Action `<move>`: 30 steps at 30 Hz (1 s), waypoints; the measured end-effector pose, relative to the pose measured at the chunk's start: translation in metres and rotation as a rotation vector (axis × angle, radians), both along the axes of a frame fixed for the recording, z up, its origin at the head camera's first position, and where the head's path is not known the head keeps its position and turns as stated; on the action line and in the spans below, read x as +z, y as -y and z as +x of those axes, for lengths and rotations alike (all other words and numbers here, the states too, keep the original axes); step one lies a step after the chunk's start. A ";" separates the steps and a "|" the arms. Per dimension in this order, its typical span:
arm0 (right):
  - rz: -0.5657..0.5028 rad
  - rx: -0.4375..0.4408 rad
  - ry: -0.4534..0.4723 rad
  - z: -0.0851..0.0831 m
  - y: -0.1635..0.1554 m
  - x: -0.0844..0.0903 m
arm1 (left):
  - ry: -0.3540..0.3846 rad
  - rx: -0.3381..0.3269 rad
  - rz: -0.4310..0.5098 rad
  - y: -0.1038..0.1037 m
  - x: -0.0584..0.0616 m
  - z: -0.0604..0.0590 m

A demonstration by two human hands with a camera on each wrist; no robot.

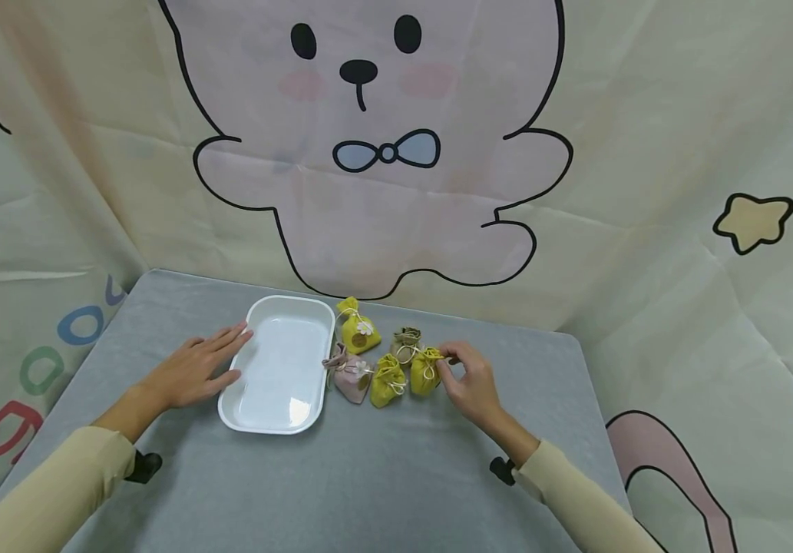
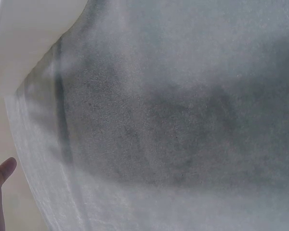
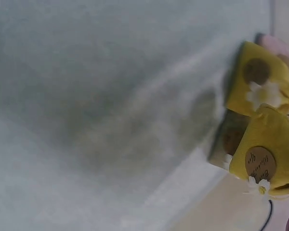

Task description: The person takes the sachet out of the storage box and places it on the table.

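My left hand [image 1: 196, 370] lies with extended fingers at the left rim of a white rectangular tray [image 1: 275, 369]. Just right of the tray is a group of small drawstring pouches. My right hand [image 1: 472, 384] pinches the upper part of the rightmost yellow pouch [image 1: 426, 374]. In the right wrist view this yellow pouch [image 3: 279, 137] shows a round brown label and a white daisy. Beside it are another yellow pouch [image 1: 386, 382] and an olive pouch [image 1: 406, 347]. A pink pouch [image 1: 352, 379] sits against the tray's right side, with a third yellow pouch [image 1: 361, 335] behind it.
A grey cloth covers the table [image 1: 382, 484]. Behind it hangs a cream curtain [image 1: 645, 153] printed with a cartoon bear and a star. Dark wrist devices [image 1: 143, 466] show at both sleeves.
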State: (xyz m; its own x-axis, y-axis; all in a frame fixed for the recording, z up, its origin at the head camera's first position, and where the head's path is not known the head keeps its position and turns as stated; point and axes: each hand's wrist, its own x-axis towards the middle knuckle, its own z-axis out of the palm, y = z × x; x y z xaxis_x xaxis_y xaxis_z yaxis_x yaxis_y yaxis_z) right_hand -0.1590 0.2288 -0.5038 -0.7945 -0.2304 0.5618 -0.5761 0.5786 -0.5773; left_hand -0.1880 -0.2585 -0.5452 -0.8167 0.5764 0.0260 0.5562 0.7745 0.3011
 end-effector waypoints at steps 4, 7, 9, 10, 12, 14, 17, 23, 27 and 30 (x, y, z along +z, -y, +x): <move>0.009 -0.016 0.014 0.002 -0.002 -0.019 | 0.014 0.001 -0.003 0.000 0.001 0.000; 0.033 -0.019 0.034 0.004 -0.003 -0.032 | 0.008 0.001 -0.004 0.000 0.001 0.000; 0.049 -0.021 0.047 0.005 -0.003 -0.037 | 0.004 0.003 -0.003 0.000 0.000 0.001; 0.052 -0.021 0.053 0.005 -0.003 -0.039 | 0.000 0.003 -0.001 0.001 -0.001 0.001; 0.060 -0.022 0.066 0.006 -0.002 -0.040 | 0.001 0.006 -0.003 0.001 -0.002 0.001; 0.069 -0.023 0.082 0.005 -0.002 -0.040 | -0.004 0.006 -0.001 0.001 -0.002 0.001; 0.094 -0.012 0.109 0.005 -0.001 -0.037 | 0.003 0.008 -0.006 0.000 -0.002 0.001; 0.146 -0.014 0.219 0.005 -0.002 -0.032 | 0.049 0.018 -0.032 -0.003 0.003 0.001; 0.208 -0.038 0.312 0.005 -0.006 -0.030 | 0.049 0.023 -0.015 -0.006 0.006 0.000; 0.207 -0.084 0.393 0.004 -0.009 -0.028 | 0.010 0.041 0.051 -0.009 0.008 -0.003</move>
